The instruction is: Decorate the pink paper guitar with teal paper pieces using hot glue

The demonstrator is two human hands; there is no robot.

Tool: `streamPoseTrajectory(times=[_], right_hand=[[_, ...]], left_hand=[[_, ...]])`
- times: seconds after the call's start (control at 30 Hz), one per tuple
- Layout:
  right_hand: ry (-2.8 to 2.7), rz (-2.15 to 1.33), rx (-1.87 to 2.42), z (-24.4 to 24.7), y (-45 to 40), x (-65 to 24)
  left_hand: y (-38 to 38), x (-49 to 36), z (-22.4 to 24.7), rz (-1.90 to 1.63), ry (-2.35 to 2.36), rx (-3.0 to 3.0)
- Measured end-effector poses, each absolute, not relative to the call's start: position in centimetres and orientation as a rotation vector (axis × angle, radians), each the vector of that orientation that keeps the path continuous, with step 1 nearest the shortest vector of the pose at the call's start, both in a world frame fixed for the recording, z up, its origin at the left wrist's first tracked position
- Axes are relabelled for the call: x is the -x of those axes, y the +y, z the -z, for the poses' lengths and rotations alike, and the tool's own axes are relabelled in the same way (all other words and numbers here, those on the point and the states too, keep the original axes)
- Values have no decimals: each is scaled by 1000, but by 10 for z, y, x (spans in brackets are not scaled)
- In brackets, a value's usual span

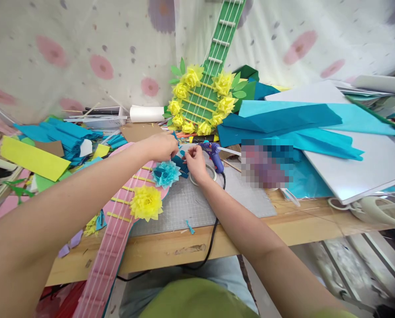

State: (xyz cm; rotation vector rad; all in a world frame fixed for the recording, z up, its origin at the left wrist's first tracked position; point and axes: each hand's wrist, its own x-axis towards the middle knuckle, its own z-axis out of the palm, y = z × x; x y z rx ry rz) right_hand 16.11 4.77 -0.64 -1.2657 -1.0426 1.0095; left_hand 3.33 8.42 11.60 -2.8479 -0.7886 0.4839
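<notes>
My left hand, its fingers curled, and my right hand, its fingertips pinched, meet over the cutting mat. Between them is a piece of dark blue crepe paper, partly hidden by the fingers; both hands appear to grip it. Just below my left hand lies a pink paper guitar with white strings and yellow strips. A light blue paper flower and a yellow paper flower sit along its right side. Close beside my right hand rests a purple glue gun with a white glue stick in its back.
Behind leans a green paper guitar ringed with yellow flowers. Blue paper sheets and white boards crowd the right. Paper scraps cover the left. A tape roll lies on the grey mat; the gun's black cord crosses the table edge.
</notes>
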Motion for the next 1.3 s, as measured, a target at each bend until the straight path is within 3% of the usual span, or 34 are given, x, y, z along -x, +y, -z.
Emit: streamPoseTrajectory(times=[0.33,1.3], right_hand=[[-1145,-1119,1221,-10,41,-161],[-1543,-1023,1654,-50,56,-137]], left_hand=[[90,-7,-115,-129,-883,3034],[103,10,-109,63,-1028,3074]])
